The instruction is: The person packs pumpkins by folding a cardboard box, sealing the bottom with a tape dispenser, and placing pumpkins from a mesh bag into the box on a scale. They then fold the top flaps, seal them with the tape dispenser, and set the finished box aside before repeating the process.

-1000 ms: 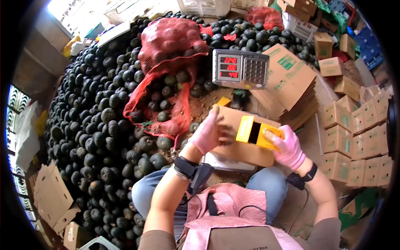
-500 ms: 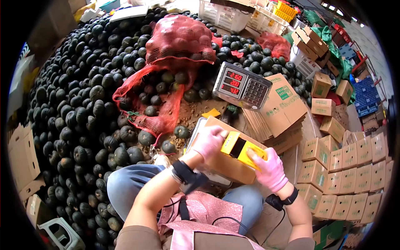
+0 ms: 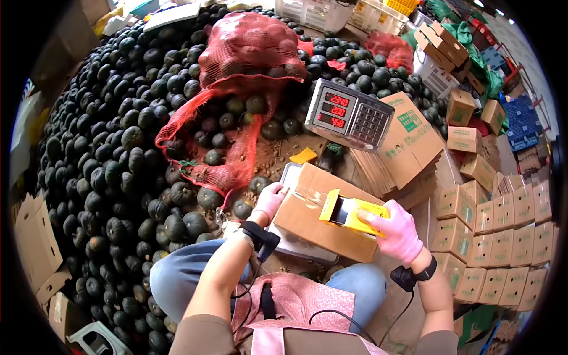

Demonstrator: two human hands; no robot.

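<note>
As your right hand (image 3: 397,232), grip closed on the dispenser (image 3: 350,213), drew tape rightward across the box (image 3: 307,228) on the scale (image 3: 299,249), your left hand (image 3: 269,201) slid back to the box's left edge; its grip I could not tell; the seam looked partly taped.

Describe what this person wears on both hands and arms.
The left hand and right hand both wear pink gloves. Each wrist has a black strap with a small black device: the left wrist device and the right wrist device. A thin black cable trails from the right one, and another hangs below the left. The brown sleeves end above the elbows.
</note>
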